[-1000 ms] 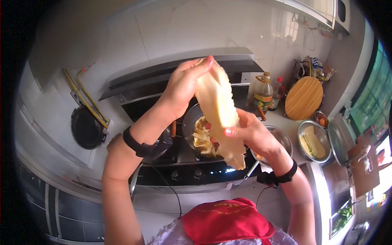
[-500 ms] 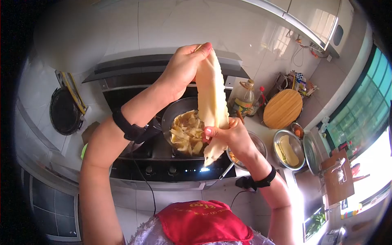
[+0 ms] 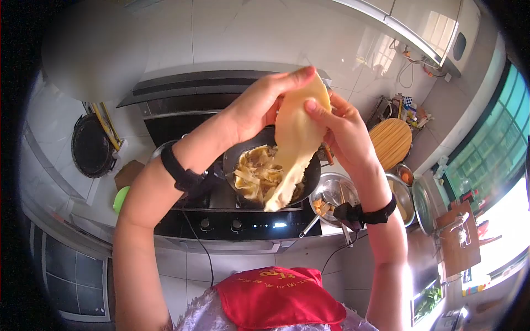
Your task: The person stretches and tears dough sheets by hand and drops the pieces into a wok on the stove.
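A long, pale sheet of dough hangs over the dark wok on the stove. My left hand pinches its top end between thumb and fingers. Just to the right, my right hand grips the upper part of the sheet, thumb in front and fingers behind. The sheet's ragged lower end dangles above the wok's right side. Inside the wok lie flat pieces of cooked dough in brown liquid.
Right of the stove are a metal bowl with orange chunks and utensils, a second metal bowl, and a round wooden board. A black pan hangs at left; stove knobs line the front.
My right hand has moved up the sheet, close to my left hand, which has shifted right. The sheet's lower end now hangs free and slants to the left.
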Available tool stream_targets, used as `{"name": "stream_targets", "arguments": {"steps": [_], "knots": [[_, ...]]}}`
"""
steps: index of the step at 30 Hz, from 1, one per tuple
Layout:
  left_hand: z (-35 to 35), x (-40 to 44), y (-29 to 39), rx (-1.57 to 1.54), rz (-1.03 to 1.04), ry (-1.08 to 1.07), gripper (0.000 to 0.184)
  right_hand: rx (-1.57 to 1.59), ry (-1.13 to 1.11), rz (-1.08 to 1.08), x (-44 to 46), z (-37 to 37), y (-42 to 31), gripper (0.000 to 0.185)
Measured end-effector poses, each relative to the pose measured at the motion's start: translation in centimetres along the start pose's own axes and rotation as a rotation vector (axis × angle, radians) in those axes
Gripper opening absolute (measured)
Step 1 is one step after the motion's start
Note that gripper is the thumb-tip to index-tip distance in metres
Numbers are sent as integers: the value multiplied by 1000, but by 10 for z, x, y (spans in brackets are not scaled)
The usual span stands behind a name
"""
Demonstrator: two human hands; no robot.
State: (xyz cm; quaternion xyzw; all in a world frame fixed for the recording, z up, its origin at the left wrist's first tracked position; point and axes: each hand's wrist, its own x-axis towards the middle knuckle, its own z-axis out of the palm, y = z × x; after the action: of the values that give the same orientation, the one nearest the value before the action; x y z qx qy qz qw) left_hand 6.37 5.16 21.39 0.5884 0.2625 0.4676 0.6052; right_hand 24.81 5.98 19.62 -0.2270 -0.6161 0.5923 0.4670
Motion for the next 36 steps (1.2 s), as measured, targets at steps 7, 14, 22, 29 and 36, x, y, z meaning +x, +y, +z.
{"name": "stream_targets", "arguments": {"steps": [7, 14, 22, 29, 36], "knots": [[0, -10, -39, 126, 131, 160, 36, 16, 105, -38, 0, -4, -3, 22], [4, -16, -55, 356, 198, 243, 20, -293, 104, -21, 2, -9, -5, 21], [10, -28, -63, 295, 167, 160, 29, -344, 133, -12, 4, -19, -34, 21], [12, -27, -55, 48, 11, -5, 38, -258, 17, 107, 6, -11, -48, 27], [24, -31, -66, 189, 56, 103, 28, -256, -62, 145, 29, -33, -47, 29]]}}
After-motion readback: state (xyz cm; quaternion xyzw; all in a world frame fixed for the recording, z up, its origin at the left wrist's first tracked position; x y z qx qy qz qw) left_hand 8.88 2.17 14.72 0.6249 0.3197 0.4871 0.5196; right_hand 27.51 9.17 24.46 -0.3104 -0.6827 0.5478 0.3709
